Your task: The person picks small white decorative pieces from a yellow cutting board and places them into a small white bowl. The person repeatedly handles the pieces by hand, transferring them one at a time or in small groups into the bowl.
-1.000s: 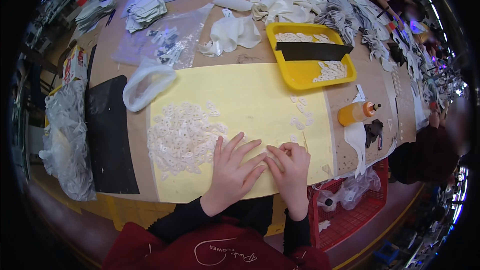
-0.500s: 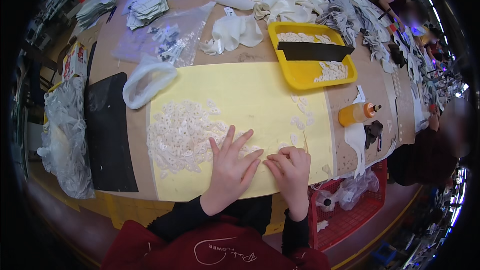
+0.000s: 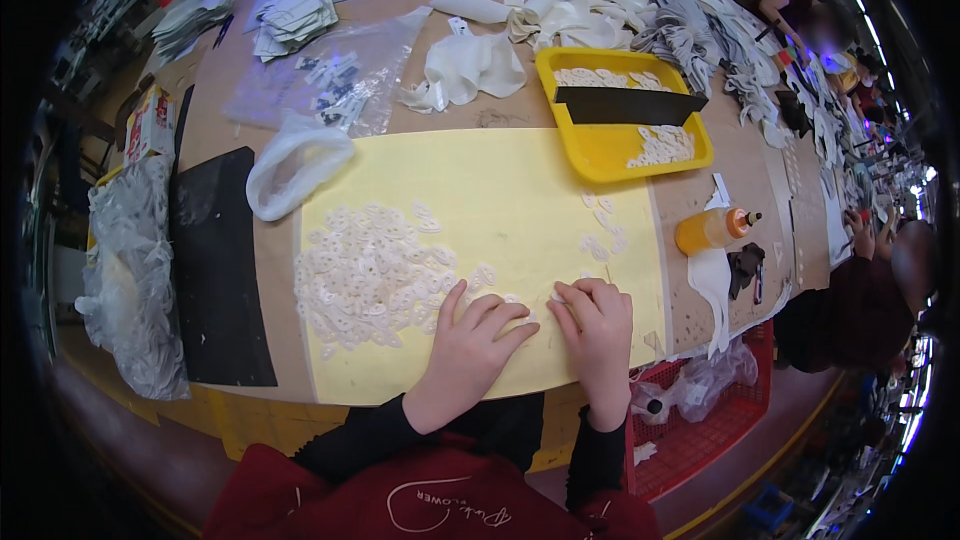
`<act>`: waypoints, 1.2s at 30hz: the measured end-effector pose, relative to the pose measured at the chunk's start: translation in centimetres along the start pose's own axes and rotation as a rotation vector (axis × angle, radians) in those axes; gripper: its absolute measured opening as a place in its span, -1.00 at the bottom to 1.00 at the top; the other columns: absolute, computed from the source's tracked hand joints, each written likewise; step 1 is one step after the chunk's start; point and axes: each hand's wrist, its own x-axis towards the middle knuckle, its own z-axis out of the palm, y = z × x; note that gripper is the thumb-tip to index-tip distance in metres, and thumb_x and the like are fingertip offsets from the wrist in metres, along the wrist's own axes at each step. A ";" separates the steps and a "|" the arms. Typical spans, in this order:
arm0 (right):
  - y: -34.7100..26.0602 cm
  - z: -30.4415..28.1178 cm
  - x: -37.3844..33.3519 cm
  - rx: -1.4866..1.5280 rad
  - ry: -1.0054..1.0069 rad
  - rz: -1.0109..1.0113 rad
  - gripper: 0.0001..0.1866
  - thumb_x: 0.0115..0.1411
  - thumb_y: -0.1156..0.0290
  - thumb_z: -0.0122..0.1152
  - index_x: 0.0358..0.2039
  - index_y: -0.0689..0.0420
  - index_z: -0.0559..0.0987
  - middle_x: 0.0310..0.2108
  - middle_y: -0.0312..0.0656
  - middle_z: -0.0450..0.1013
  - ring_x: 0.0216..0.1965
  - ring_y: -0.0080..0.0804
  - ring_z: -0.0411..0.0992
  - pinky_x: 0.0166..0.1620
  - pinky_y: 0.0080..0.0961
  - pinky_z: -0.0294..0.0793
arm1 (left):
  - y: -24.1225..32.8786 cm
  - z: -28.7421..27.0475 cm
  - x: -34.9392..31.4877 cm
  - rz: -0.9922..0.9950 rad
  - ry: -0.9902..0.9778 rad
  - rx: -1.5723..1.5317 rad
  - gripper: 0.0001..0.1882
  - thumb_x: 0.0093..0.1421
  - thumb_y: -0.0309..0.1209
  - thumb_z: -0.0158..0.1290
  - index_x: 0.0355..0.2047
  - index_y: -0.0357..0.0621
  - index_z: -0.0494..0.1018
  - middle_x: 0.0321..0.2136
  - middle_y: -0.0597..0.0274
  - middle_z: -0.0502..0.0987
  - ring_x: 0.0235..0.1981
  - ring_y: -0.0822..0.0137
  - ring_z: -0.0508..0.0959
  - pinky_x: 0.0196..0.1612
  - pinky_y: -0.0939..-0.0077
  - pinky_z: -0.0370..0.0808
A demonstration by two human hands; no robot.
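Note:
My left hand (image 3: 470, 352) is low over a yellow sheet (image 3: 480, 180), its thumb and index fingertip closed round a small white oval piece (image 3: 529, 318). Its other fingers stretch toward the loose pieces nearby. Just to the right, my right hand (image 3: 598, 345) pinches another white piece (image 3: 556, 296) between thumb and index finger, partly hidden by the fingertips. A heap of similar white pieces with holes (image 3: 370, 270) spreads over the left part of the sheet. Beyond my right hand several pieces (image 3: 603, 223) lie apart in a loose line.
A yellow tray (image 3: 590, 172) with white pieces and a dark strip across it stands at the far right. Near it are an orange-filled squeeze bottle (image 3: 705, 231) and fabric scraps. Plastic bags (image 3: 300, 165) and a black board (image 3: 220, 270) lie left. A red basket (image 3: 690, 465) sits below right.
My right hand has shifted slightly right and now shows a white piece in its fingertips. My left hand's fingers have drawn in and its thumb and index have come together.

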 end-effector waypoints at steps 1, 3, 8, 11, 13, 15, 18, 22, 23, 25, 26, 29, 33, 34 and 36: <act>-0.1 0.3 -0.1 0.000 0.007 0.008 -0.75 0.09 0.48 0.43 -0.17 0.14 0.69 -0.28 -0.22 0.53 -0.26 -0.26 0.45 -0.17 -0.36 0.35 | 0.0 -0.1 0.0 -0.009 0.030 -0.001 -0.75 0.14 -0.35 0.15 -0.14 0.10 0.60 -0.03 0.42 0.53 0.15 0.30 0.45 0.40 -0.23 0.10; -0.1 0.6 -0.4 0.086 0.004 0.078 -0.79 0.12 0.45 0.42 -0.20 0.13 0.68 -0.31 -0.25 0.55 -0.26 -0.29 0.46 -0.18 -0.35 0.35 | 0.2 -0.3 0.1 -0.025 0.088 -0.002 -0.76 0.13 -0.40 0.13 -0.16 0.08 0.61 -0.06 0.45 0.56 0.13 0.32 0.48 0.40 -0.23 0.08; -0.8 0.3 -1.7 0.287 0.076 0.394 -0.85 0.14 0.47 0.40 -0.25 0.13 0.68 -0.35 -0.26 0.57 -0.25 -0.31 0.48 -0.14 -0.35 0.34 | 0.0 0.1 0.1 -0.040 0.127 -0.054 -0.78 0.13 -0.45 0.13 -0.19 0.03 0.60 -0.07 0.42 0.56 0.13 0.27 0.49 0.41 -0.32 0.04; -0.6 -0.2 -2.3 0.105 0.126 0.354 -0.85 0.13 0.49 0.40 -0.25 0.13 0.68 -0.31 -0.25 0.55 -0.23 -0.30 0.47 -0.10 -0.36 0.34 | 0.4 -0.1 0.3 -0.023 0.102 -0.060 -0.78 0.12 -0.46 0.19 -0.20 0.07 0.62 -0.07 0.45 0.59 0.15 0.28 0.49 0.42 -0.36 -0.03; -0.3 -0.7 -2.7 0.106 0.155 0.407 -0.84 0.12 0.50 0.40 -0.24 0.12 0.68 -0.27 -0.25 0.53 -0.20 -0.28 0.46 -0.07 -0.36 0.33 | 0.5 -0.1 0.4 -0.014 0.100 -0.052 -0.78 0.12 -0.46 0.19 -0.19 0.05 0.63 -0.06 0.45 0.59 0.16 0.27 0.49 0.42 -0.39 -0.03; 0.4 -1.4 -2.9 0.160 0.114 0.330 -0.82 0.11 0.49 0.41 -0.24 0.11 0.68 -0.22 -0.25 0.51 -0.17 -0.25 0.44 -0.07 -0.34 0.33 | 0.5 0.0 0.3 -0.002 0.111 -0.043 -0.77 0.14 -0.45 0.15 -0.17 -0.03 0.61 -0.05 0.40 0.57 0.17 0.24 0.48 0.38 -0.44 0.03; 0.5 -2.0 -2.3 0.072 0.017 0.175 -0.80 0.08 0.48 0.42 -0.23 0.10 0.68 -0.18 -0.24 0.49 -0.14 -0.22 0.42 -0.06 -0.31 0.33 | 0.6 0.0 0.1 -0.088 0.153 -0.003 -0.78 0.14 -0.46 0.22 -0.18 0.04 0.65 -0.07 0.43 0.60 0.16 0.22 0.49 0.43 -0.39 -0.10; 0.2 -0.2 -1.9 0.088 0.023 0.116 -0.82 0.05 0.46 0.45 -0.29 0.10 0.66 -0.18 -0.22 0.46 -0.14 -0.21 0.41 -0.06 -0.27 0.32 | 0.5 -0.2 0.4 -0.136 0.191 -0.072 -0.77 0.15 -0.46 0.23 -0.16 0.00 0.65 -0.08 0.42 0.60 0.16 0.20 0.49 0.43 -0.39 -0.11; -0.2 0.5 -1.7 0.107 0.031 0.123 -0.81 0.02 0.48 0.46 -0.32 0.11 0.65 -0.19 -0.22 0.46 -0.16 -0.21 0.40 -0.07 -0.27 0.33 | 0.7 -0.4 0.4 -0.127 0.193 -0.095 -0.77 0.15 -0.47 0.23 -0.16 0.00 0.65 -0.08 0.41 0.60 0.16 0.20 0.49 0.43 -0.38 -0.11; -1.6 2.0 -1.2 0.147 0.052 0.134 -0.79 -0.04 0.52 0.49 -0.38 0.14 0.62 -0.20 -0.22 0.47 -0.18 -0.21 0.38 -0.07 -0.27 0.34 | 0.7 -0.4 0.5 -0.117 0.195 -0.136 -0.77 0.16 -0.47 0.23 -0.14 0.00 0.64 -0.08 0.40 0.60 0.16 0.19 0.49 0.43 -0.37 -0.11; -2.5 2.1 -0.9 0.158 0.064 0.151 -0.79 -0.04 0.50 0.50 -0.41 0.16 0.60 -0.22 -0.20 0.44 -0.17 -0.20 0.39 -0.07 -0.28 0.35 | 0.6 -0.3 0.5 -0.118 0.194 -0.155 -0.76 0.17 -0.46 0.22 -0.13 0.00 0.64 -0.07 0.39 0.60 0.17 0.19 0.49 0.43 -0.37 -0.10; -2.6 1.5 -1.0 0.182 0.176 0.232 -0.80 0.00 0.46 0.50 -0.41 0.11 0.59 -0.23 -0.19 0.40 -0.16 -0.19 0.38 -0.08 -0.27 0.32 | 0.6 -0.1 0.3 -0.097 0.171 -0.138 -0.72 0.19 -0.44 0.19 -0.06 -0.02 0.61 -0.02 0.35 0.57 0.20 0.18 0.46 0.42 -0.37 -0.05; -0.5 -0.7 -0.5 0.067 0.269 0.341 -0.76 0.02 0.43 0.50 -0.28 0.10 0.64 -0.23 -0.18 0.38 -0.16 -0.18 0.37 -0.06 -0.28 0.31 | 0.5 -0.4 0.4 -0.065 0.114 -0.109 -0.70 0.22 -0.41 0.17 -0.03 -0.07 0.57 0.02 0.31 0.54 0.23 0.17 0.43 0.41 -0.37 -0.02; -0.4 -1.0 0.0 -0.008 0.264 0.315 -0.76 0.06 0.40 0.49 -0.25 0.09 0.66 -0.24 -0.22 0.40 -0.16 -0.24 0.38 -0.04 -0.30 0.27 | 0.6 -0.2 0.5 -0.057 0.108 -0.092 -0.70 0.22 -0.41 0.17 -0.03 -0.08 0.57 0.03 0.30 0.54 0.23 0.17 0.43 0.41 -0.37 -0.02; 0.9 0.4 0.2 -0.051 0.183 0.271 -0.79 0.08 0.40 0.47 -0.26 0.08 0.66 -0.29 -0.27 0.46 -0.19 -0.31 0.41 -0.04 -0.33 0.24 | 0.6 0.1 0.5 -0.043 0.096 -0.055 -0.71 0.22 -0.40 0.17 -0.03 -0.10 0.57 0.04 0.29 0.53 0.24 0.17 0.43 0.40 -0.37 -0.01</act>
